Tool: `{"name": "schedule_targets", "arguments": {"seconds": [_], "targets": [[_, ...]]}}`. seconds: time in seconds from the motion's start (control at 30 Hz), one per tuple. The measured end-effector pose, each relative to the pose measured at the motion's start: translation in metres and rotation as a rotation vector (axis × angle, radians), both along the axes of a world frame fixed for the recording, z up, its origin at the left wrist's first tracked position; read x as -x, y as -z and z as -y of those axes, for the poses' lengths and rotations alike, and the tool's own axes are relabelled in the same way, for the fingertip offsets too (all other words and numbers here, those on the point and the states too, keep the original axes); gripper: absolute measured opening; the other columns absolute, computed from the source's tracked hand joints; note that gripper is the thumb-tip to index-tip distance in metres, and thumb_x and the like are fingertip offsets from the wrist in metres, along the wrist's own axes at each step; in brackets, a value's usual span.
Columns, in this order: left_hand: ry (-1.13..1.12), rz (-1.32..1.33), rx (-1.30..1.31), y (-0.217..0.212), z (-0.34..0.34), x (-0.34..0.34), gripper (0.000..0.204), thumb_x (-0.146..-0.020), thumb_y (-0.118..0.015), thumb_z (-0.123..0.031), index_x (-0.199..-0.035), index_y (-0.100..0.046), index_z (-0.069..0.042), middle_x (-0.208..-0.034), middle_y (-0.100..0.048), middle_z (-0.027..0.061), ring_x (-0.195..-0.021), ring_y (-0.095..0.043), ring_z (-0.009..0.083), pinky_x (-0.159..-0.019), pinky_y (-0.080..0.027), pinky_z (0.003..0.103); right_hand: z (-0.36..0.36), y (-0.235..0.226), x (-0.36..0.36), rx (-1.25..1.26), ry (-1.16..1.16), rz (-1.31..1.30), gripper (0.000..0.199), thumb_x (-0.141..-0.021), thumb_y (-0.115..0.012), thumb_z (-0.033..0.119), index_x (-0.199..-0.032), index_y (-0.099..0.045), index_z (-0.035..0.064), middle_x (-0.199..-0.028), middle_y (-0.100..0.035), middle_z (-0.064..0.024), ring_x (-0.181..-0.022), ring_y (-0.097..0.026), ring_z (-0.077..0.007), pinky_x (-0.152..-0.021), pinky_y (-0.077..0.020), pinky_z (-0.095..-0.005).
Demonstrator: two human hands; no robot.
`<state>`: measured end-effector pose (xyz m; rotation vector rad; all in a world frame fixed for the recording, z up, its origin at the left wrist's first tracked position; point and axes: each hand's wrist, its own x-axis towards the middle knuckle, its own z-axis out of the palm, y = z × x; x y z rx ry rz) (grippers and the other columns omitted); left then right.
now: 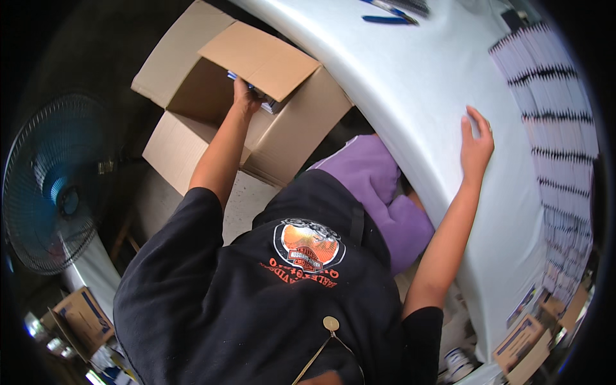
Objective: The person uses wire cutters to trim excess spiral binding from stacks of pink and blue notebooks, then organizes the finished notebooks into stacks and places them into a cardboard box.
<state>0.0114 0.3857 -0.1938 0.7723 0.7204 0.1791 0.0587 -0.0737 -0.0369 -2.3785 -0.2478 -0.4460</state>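
My left hand reaches into an open cardboard box at the upper left. Its fingers are curled around something partly hidden by the hand and a raised flap; a blue and white edge shows at the fingertips. Beside that hand, a few flat, pale items show inside the box under the flap. On the right, my right hand is over the white-covered table, thumb and fingers apart, with nothing in it.
Blue-handled pliers lie at the table's far end. Long rows of stacked paper booklets line its right side. A fan stands at the left. Smaller cardboard boxes are at the lower left, another carton at the lower right.
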Motion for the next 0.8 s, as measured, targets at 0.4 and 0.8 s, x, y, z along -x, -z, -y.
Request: {"name": "schedule_targets", "arguments": {"seconds": [0.4,0.8], "targets": [[0.085,0.032,0.157,-0.046,0.011,-0.002,0.06,-0.085,-0.034,-0.053,-0.129,-0.047,-0.014,-0.132,-0.048,0.0126,-0.123,-0.043,0.0343,-0.098,-0.026,0.065,-0.003,0.004,0.012,-0.002,-0.05,0.04,0.024,-0.08,-0.064,0.012,-0.103,-0.066,0.0114,-0.109,-0.061,-0.0048,-0.103,-0.054,-0.0241,-0.09,-0.044,-0.0339],[-0.044,-0.116,0.113,-0.019,0.007,0.0,0.079,-0.076,-0.047,-0.064,-0.136,-0.036,-0.014,-0.143,-0.034,0.0124,-0.131,-0.031,0.0348,-0.104,-0.01,0.063,-0.003,0.003,0.014,0.011,-0.04,0.024,0.024,-0.08,-0.064,0.013,-0.104,-0.066,0.0114,-0.111,-0.06,-0.0041,-0.106,-0.052,-0.0246,-0.091,-0.0435,-0.0348]]}}
